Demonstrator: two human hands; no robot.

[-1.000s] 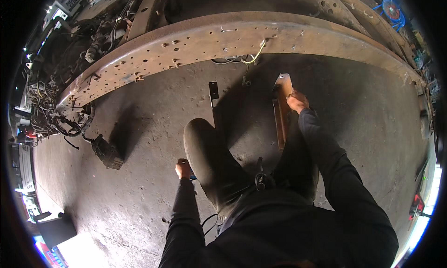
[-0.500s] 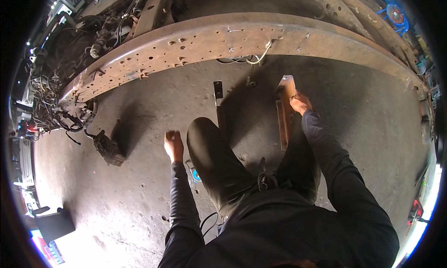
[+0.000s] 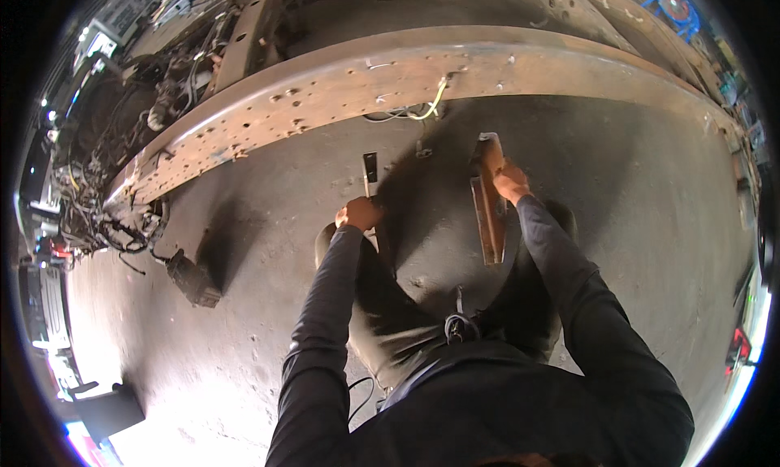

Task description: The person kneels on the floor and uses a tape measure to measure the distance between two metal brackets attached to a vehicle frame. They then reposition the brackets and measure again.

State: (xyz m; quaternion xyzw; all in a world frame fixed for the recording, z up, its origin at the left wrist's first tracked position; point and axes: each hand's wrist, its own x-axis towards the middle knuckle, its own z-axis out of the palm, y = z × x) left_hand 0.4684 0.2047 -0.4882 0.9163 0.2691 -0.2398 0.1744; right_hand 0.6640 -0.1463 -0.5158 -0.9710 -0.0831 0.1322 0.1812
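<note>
My right hand (image 3: pixel 512 181) is closed on the upper right edge of a rusty brown metal bracket (image 3: pixel 490 215), a long folded piece with a holed tab at its far end. The bracket stands between my knees, above the concrete floor. My left hand (image 3: pixel 360 214) is curled into a fist above my left knee. It covers the middle of a dark, narrow metal strip (image 3: pixel 370 168) with holes at its far end. Whether the fist touches the strip, or what is inside it, I cannot make out.
A long rusty frame rail (image 3: pixel 325 85) with many holes crosses ahead, a pale yellow-green hose (image 3: pixel 431 105) hanging from it. Tangled wiring (image 3: pixel 97 199) and a dark block-shaped part (image 3: pixel 193 278) lie left. A blue reel (image 3: pixel 676 8) shows far right.
My left hand has moved right and forward, from beside my left knee to over the narrow strip. The rusty bracket shifted slightly left and tilted with my right hand still on it.
</note>
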